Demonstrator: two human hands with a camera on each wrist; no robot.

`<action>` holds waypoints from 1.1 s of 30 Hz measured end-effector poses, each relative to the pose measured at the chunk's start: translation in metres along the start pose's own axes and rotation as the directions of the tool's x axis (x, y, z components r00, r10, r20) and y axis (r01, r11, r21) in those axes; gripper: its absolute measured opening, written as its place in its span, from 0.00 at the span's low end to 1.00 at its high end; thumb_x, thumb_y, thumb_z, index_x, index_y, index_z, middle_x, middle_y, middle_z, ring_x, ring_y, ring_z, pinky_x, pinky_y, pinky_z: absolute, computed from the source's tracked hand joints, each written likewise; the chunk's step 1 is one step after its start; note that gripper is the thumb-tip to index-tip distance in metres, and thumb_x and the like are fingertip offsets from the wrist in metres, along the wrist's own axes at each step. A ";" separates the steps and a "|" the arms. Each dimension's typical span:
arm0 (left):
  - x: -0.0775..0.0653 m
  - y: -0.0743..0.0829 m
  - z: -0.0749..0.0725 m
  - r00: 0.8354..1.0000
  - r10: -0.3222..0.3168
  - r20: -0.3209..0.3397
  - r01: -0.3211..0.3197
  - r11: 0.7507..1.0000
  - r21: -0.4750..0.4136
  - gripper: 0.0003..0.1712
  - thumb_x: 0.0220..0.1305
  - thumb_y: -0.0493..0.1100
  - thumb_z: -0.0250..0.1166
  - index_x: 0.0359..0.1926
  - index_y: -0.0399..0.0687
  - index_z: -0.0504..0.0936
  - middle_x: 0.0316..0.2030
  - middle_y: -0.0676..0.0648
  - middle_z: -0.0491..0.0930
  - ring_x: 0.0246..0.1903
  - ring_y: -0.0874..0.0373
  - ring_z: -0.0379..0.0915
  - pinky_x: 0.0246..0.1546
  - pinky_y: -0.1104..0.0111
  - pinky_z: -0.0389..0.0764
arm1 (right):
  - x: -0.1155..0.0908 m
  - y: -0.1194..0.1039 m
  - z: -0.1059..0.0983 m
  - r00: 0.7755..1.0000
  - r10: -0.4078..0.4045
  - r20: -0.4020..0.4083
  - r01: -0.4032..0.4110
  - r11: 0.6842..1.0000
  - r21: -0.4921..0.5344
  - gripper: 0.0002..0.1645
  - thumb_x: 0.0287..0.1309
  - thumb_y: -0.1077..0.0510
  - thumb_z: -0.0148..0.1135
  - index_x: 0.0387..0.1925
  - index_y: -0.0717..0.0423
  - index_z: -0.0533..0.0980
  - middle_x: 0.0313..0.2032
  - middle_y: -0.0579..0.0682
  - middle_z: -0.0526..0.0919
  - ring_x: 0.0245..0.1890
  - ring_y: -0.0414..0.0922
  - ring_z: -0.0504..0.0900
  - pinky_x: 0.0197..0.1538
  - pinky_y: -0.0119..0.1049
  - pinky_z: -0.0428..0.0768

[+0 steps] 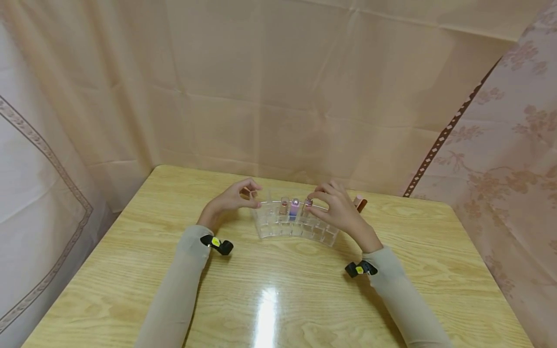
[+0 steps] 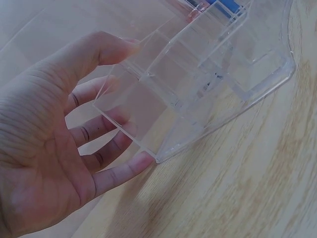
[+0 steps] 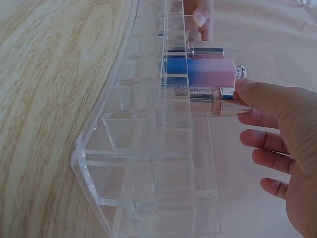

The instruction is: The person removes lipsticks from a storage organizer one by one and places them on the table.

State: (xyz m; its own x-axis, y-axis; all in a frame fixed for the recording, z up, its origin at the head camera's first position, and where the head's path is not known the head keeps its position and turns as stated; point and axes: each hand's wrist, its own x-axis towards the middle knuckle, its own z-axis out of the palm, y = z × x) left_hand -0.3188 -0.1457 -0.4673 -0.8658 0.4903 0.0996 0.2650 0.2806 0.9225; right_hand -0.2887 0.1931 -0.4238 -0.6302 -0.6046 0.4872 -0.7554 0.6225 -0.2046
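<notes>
A clear acrylic lipstick organizer (image 1: 298, 232) with rows of compartments stands on the table. My left hand (image 1: 232, 197) grips its left end, with the thumb at the upper edge and the fingers behind the clear wall (image 2: 143, 106). Three tubes stand side by side in the back row: a lipstick with a clear cap (image 1: 284, 207), a purple-to-blue tube (image 3: 208, 72) with a round silver top, and a rose-gold lipstick tube (image 3: 218, 103). With thumb and index finger, my right hand (image 1: 338, 205) pinches the rose-gold tube's top; its lower part sits in a compartment.
Behind the right hand, a pink tube (image 1: 358, 200) and a brown one (image 1: 362, 206) are partly hidden. The wooden table (image 1: 278, 285) extends toward me, and a beige curtain (image 1: 283, 106) hangs along its back edge.
</notes>
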 end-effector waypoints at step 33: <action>0.006 0.000 -0.004 0.999 0.011 0.046 -0.012 1.000 0.017 0.23 0.60 0.30 0.70 0.54 0.28 0.72 0.49 0.31 0.72 0.46 0.48 0.68 0.53 0.60 0.69 | 0.004 0.001 -0.002 1.000 0.012 0.013 -0.012 1.000 -0.003 0.14 0.55 0.49 0.76 0.39 0.54 0.87 0.39 0.51 0.85 0.43 0.50 0.73 0.51 0.49 0.70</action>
State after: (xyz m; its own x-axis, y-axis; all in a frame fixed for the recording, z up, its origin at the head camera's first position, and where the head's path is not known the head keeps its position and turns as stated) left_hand -0.3257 -0.1458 -0.4649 -0.8425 0.5307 0.0930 0.2829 0.2888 0.9146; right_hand -0.2920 0.1923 -0.4209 -0.6416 -0.6033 0.4737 -0.7471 0.6313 -0.2080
